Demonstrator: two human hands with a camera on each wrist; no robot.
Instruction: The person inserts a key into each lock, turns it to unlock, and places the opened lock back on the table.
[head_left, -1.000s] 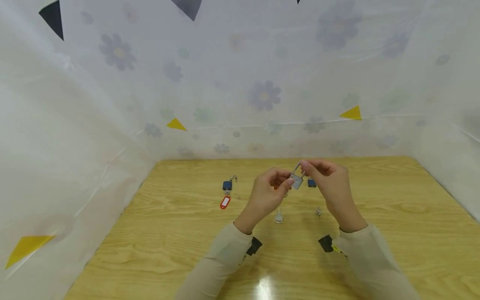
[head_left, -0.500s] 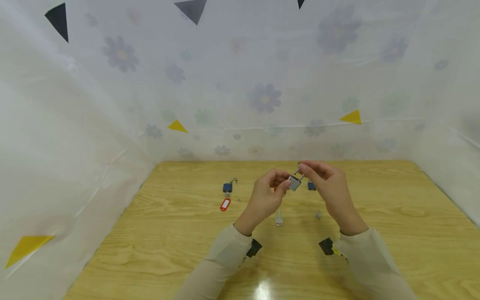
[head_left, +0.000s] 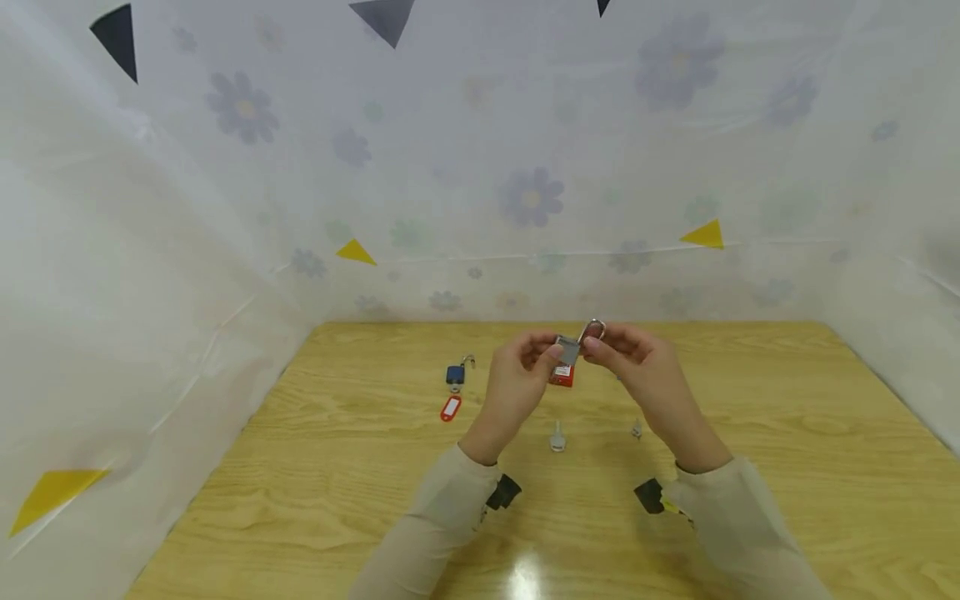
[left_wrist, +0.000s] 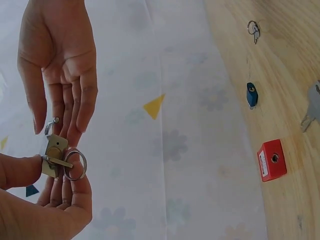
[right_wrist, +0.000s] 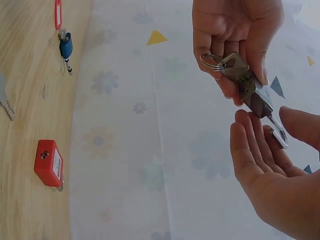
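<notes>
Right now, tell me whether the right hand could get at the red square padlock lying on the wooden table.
Probably yes, once freed: the red square padlock lies uncovered just below the right hand, but its fingers hold the small silver padlock's shackle.

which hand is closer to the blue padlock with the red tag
Left. The left hand is raised just right of the blue padlock; the right hand is farther right, beyond the silver padlock.
</notes>
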